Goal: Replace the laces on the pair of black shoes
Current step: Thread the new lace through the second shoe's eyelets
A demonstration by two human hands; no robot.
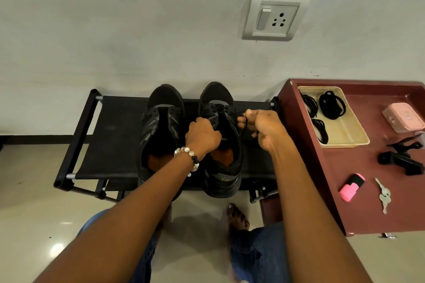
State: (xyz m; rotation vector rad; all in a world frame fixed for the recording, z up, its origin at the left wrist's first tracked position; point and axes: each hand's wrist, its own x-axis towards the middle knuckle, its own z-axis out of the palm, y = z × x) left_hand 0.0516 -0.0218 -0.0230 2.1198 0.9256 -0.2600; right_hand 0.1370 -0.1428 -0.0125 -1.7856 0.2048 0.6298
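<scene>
Grey wall behind, socket upper right. Black rack on tiled floor; red table beside rack's right edge. Tray at table's far left corner holds black lace bundles. Pair of shoes mid-rack. Left hand grips right shoe's tongue; right hand pinches lace at its right side.

Black fabric rack under two black shoes.

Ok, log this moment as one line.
left hand grips right black shoe | right hand pinches thin black lace | left black shoe unlaced
</scene>
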